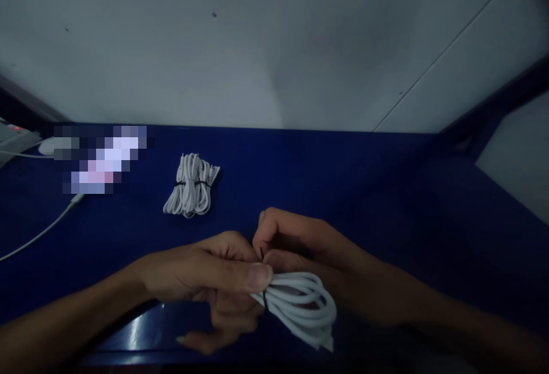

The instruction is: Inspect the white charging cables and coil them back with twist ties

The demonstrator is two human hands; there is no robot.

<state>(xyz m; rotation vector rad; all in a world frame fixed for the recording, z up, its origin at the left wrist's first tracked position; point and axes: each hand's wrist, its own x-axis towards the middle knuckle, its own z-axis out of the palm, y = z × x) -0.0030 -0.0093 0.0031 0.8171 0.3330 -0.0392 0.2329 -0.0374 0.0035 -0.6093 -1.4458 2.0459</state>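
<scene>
My left hand (214, 277) grips a coiled white cable (304, 305) at its narrow end, the thumb lying across the top. The loops spread out to the right of the thumb, with a connector at the lower right. A thin black twist tie (266, 301) passes round the coil beside my left thumb. My right hand (295, 242) is closed just behind the coil, thumb and forefinger pinched on a short dark end that looks like part of the tie. Farther back on the blue table lies a pile of white cable coils (189, 185), bound with black ties.
A pixelated bright device (107, 162) lies on the blue table (266, 174) at the left, with a white cord (47, 231) running from it. Behind it are a white rounded object (49, 146) and a power strip (15, 136). A pale wall (240, 65) bounds the back.
</scene>
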